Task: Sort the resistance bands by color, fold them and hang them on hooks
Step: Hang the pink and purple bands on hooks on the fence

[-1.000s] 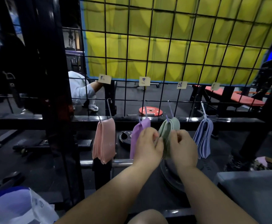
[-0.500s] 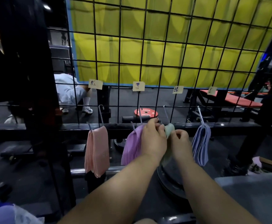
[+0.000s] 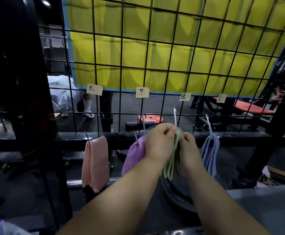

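Folded green bands [image 3: 171,165] hang between my hands just below a white hook [image 3: 175,116] on the black wire grid [image 3: 121,65]. My left hand [image 3: 159,141] pinches their top fold at the hook. My right hand [image 3: 188,146] grips the bands from the right side. Pink bands [image 3: 96,161] hang on a hook at the left. Purple bands [image 3: 133,155] hang partly behind my left wrist. Blue-lilac bands [image 3: 210,153] hang on the rightmost hook. Paper labels [image 3: 142,92] sit on the grid above each hook.
A black horizontal rail [image 3: 70,138] runs behind the hooks. Black weight plates [image 3: 175,195] lie stacked below my hands. A grey padded surface [image 3: 265,206] is at the lower right. A thick black post [image 3: 31,99] stands at the left. A person crouches beyond the grid.
Both hands have lifted the green bands up toward the third hook. The view has moved closer to the grid.
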